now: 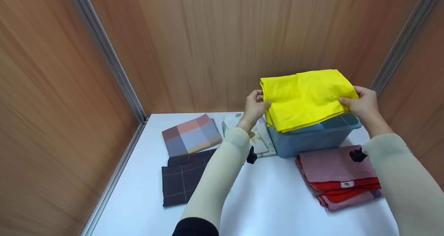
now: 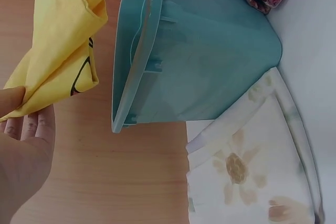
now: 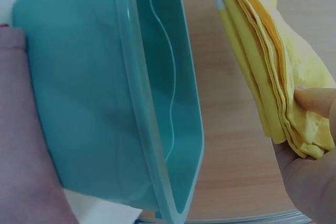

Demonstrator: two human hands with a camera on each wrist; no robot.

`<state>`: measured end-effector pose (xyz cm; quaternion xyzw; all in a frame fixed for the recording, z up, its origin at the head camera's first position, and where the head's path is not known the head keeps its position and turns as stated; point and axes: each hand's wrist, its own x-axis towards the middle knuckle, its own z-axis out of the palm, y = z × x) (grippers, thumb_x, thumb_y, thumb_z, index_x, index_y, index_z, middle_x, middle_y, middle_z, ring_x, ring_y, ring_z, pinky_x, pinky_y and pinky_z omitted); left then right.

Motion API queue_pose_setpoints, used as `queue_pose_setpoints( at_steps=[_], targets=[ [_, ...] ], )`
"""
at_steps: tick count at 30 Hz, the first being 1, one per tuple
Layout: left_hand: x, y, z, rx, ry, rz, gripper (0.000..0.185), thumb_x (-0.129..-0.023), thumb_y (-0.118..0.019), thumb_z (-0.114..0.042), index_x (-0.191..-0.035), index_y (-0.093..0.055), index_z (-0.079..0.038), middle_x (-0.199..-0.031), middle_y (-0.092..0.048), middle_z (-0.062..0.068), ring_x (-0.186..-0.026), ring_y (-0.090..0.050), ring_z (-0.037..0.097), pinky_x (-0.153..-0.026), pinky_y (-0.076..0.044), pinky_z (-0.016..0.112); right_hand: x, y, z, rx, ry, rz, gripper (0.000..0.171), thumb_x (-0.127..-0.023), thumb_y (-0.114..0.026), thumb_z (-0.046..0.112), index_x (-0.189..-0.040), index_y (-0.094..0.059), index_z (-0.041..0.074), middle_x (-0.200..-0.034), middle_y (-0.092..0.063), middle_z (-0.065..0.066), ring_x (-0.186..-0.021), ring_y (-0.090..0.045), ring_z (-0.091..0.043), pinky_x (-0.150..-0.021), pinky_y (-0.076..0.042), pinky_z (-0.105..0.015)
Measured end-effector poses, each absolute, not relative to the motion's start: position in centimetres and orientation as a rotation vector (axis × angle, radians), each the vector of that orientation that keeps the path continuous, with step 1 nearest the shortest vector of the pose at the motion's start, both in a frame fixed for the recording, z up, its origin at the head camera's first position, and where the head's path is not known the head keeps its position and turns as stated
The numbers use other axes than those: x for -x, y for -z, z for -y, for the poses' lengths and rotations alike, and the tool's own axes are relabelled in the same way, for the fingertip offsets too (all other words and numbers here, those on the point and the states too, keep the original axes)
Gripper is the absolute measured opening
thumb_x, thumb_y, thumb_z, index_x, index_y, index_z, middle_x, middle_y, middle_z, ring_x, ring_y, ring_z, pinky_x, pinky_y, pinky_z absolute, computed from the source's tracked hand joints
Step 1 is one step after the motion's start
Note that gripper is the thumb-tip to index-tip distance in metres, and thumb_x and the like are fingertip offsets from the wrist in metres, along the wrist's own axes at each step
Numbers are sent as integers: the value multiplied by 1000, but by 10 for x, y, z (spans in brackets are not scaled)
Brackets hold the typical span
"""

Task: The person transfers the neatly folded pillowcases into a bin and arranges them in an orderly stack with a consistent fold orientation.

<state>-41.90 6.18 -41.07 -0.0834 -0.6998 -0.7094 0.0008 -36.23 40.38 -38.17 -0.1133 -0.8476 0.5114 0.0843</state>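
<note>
Both hands hold a folded yellow cloth (image 1: 308, 97) above a blue-green plastic bin (image 1: 308, 138). The left hand (image 1: 255, 106) pinches its left edge, thumb on top and fingers beneath. At the opposite side the right hand (image 1: 364, 102) grips the cloth the same way. Several folded layers of the yellow cloth (image 3: 262, 61) show in the right wrist view. Dark printed lines appear on its underside in the left wrist view, where the bin (image 2: 199, 61) stands apart from the cloth. In the head view the cloth covers much of the bin's opening.
A folded pink and red cloth (image 1: 336, 166) lies before the bin. Left of the bin is a white floral cloth (image 1: 258, 142), then a checked multicolour cloth (image 1: 192, 135) and a dark checked cloth (image 1: 180, 180). Wooden panels (image 1: 222, 48) enclose the white table (image 1: 138, 194).
</note>
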Motion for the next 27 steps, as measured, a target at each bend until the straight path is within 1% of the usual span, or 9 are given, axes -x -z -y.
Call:
queue_pose_setpoints(
  at_steps=[4, 9, 12, 16, 20, 23, 27],
  targets=[
    [418, 415, -63, 324, 2224, 2201, 32, -102, -69, 3, -131, -65, -7, -104, -74, 5, -100, -70, 17, -92, -63, 32, 364, 389, -406, 333, -1535, 2490, 67, -107, -68, 33, -165, -45, 7, -127, -56, 11, -108, -65, -10, -93, -58, -14],
    [418, 421, -66, 369, 2235, 2205, 32, -102, -67, 3, -132, -64, -7, -99, -72, 4, -96, -69, 16, -84, -60, 30, 366, 403, -409, 347, -1555, 2454, 62, -108, -68, 27, -161, -48, 3, -124, -56, 10, -104, -62, -8, -84, -57, -9],
    [418, 425, -70, 325, 2227, 2210, 32, -103, -67, 3, -132, -64, -8, -99, -72, 3, -96, -69, 15, -87, -60, 30, 367, 411, -409, 369, -1560, 2460, 61, -108, -68, 26, -161, -49, 3, -126, -57, 8, -105, -60, -9, -82, -56, -8],
    [417, 430, -75, 267, 2218, 2222, 32, -103, -67, 3, -133, -64, -8, -104, -72, 4, -99, -70, 17, -94, -61, 34, 368, 420, -407, 372, -1543, 2481, 59, -109, -68, 23, -160, -49, 1, -130, -56, 4, -105, -59, -9, -82, -56, -8],
    [414, 434, -79, 249, 2204, 2266, 35, -105, -66, 0, -139, -60, -8, -108, -70, 6, -100, -68, 18, -97, -62, 37, 370, 425, -405, 376, -1542, 2483, 56, -109, -67, 20, -159, -50, 0, -131, -56, 2, -105, -58, -8, -83, -56, -8],
    [409, 438, -79, 231, 2189, 2329, 47, -103, -71, -3, -147, -55, -11, -116, -68, 4, -102, -68, 17, -100, -62, 37, 371, 426, -404, 385, -1555, 2490, 56, -109, -66, 19, -160, -49, 1, -133, -56, 0, -107, -59, -9, -83, -56, -8],
    [403, 442, -78, 214, 2184, 2424, 75, -95, -80, -3, -159, -45, -19, -135, -61, 2, -109, -68, 17, -105, -61, 38, 372, 426, -403, 409, -1568, 2492, 58, -110, -65, 19, -162, -47, 3, -137, -55, 0, -109, -58, -10, -84, -55, -6]
  ],
)
